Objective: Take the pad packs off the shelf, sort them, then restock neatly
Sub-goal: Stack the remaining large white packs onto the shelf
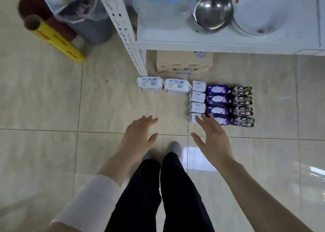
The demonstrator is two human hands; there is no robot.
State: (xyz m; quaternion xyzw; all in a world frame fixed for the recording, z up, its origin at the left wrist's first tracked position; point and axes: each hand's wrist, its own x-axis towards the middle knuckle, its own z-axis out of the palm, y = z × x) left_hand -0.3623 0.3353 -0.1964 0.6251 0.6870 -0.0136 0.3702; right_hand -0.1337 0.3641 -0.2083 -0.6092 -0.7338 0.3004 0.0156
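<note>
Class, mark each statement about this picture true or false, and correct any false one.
1. The purple packs lie between the white ABC packs and the black packs. True.
2. The left hand grips a pack. False: it is open and holds nothing.
3. The steel bowl hangs from a hook. False: it sits on the shelf.
4. Two barcoded white packs lie left of the ABC packs. True.
5. The right hand is a clenched fist. False: its fingers are straight.
</note>
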